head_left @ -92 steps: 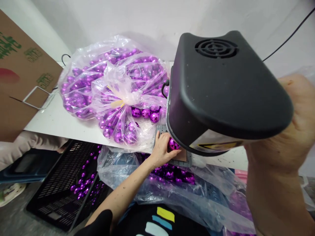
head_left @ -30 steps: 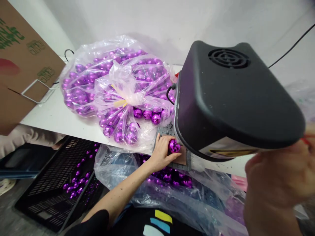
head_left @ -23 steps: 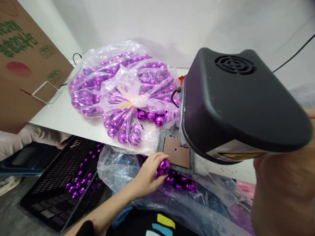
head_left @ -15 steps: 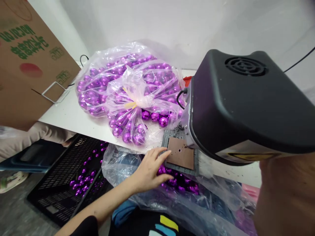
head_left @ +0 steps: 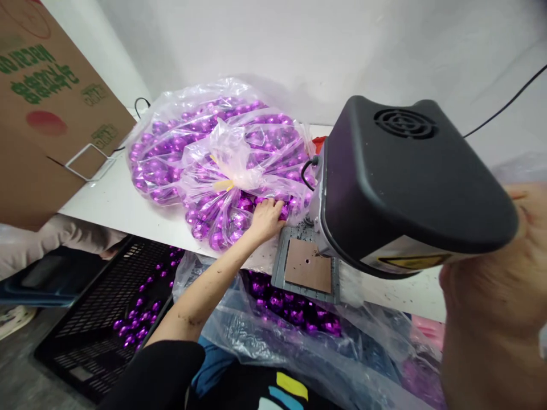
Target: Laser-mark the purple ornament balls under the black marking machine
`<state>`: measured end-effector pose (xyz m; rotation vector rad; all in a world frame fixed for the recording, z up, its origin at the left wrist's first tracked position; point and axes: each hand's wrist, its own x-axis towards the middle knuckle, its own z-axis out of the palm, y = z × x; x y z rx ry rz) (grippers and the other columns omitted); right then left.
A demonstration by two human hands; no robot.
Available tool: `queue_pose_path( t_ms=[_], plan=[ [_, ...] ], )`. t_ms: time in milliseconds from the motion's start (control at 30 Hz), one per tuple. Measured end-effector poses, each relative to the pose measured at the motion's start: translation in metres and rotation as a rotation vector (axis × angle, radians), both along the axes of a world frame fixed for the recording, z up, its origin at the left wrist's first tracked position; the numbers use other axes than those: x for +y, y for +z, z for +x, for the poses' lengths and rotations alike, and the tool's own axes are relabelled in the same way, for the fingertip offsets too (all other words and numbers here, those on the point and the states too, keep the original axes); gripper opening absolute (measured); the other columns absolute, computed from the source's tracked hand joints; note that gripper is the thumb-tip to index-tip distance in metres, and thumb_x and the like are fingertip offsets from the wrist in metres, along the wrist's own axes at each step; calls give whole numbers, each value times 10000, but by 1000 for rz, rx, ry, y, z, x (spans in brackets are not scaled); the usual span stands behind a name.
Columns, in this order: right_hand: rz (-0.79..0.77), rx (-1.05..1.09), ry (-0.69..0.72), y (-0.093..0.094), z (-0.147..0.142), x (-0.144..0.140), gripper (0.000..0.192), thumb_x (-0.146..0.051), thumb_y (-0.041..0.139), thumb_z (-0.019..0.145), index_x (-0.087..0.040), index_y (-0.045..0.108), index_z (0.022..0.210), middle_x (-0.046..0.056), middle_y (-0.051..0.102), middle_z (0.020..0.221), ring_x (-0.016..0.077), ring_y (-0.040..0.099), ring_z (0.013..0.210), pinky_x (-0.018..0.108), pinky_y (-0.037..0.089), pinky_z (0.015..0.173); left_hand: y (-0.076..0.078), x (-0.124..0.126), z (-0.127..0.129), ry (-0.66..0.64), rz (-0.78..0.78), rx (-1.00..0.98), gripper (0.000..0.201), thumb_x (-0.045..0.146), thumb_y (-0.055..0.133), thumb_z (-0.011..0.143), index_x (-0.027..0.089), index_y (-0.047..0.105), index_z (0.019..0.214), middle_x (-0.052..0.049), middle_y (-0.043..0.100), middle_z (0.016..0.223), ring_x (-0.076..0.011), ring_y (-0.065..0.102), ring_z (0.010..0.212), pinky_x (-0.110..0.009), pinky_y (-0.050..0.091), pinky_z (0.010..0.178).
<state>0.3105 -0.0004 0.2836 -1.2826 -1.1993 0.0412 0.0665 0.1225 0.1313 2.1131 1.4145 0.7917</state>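
My left hand (head_left: pixel 267 219) reaches onto the table at the front of the tied bag, its fingers curled down over loose shiny purple mirror-faceted balls (head_left: pixel 245 202). One purple ball lies by the fingertips and thumb, and the fingers close on it. Before the hand is a brown square plate (head_left: pixel 305 265) with a small dark hole, lying on a grey slotted base (head_left: pixel 280 273). My right hand (head_left: pixel 491 279) is large and blurred, against the right side of the black machine head (head_left: pixel 419 182). Its fingers are mostly hidden behind the head.
A clear bag (head_left: pixel 222 131) full of purple balls stands on the white table (head_left: pixel 111 196). More balls (head_left: pixel 294 310) lie in plastic sheeting over my lap. At left are a cardboard box (head_left: pixel 47 114), a black crate (head_left: pixel 81 330) with balls, and another person's leg (head_left: pixel 72 236).
My left hand has moved from beside the brown plate up to the loose balls by the bag. More of my right hand shows beside the machine head. The view has shifted slightly.
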Motion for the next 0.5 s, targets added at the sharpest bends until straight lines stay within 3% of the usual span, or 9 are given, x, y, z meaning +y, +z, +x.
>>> queue_pose_path(
  t_ms=[67,133,267,400,500],
  plan=[
    [-36,16,9,4,-3,-1,345,-480,684,823,-136,662,814,11,466,654,47,442,646,189,362,575,10,-9,-11,54,-53,-155,423,303,746,795,196,633,1189,-128,606,1175,-304,585,1072,-481,460,964],
    [-53,5,20,7,-4,-1,358,-486,660,844,-130,649,806,10,443,637,43,420,635,171,354,547,24,-25,-25,62,-176,-447,532,369,765,793,246,584,1278,-98,593,1229,-256,595,1060,-398,504,900],
    [-30,-17,89,8,-2,4,310,-415,654,858,-115,615,789,-10,410,588,19,399,560,156,325,522,41,-72,-43,-166,-665,-939,570,425,709,857,291,517,1377,-86,633,1192,-207,658,962,-315,528,778],
    [-28,7,99,8,0,8,260,-354,634,877,-112,601,790,-11,423,572,15,420,561,155,346,552,26,-112,-38,-230,-968,-1149,478,531,579,944,271,570,1345,-104,676,1149,-203,678,928,-287,511,702],
    [-8,26,125,8,-1,10,265,-350,652,865,-107,598,776,-10,413,580,14,411,589,154,347,565,12,-123,-28,-158,-1041,-1138,441,470,693,884,218,640,1241,-105,705,1126,-182,671,889,-259,486,677]
  ],
)
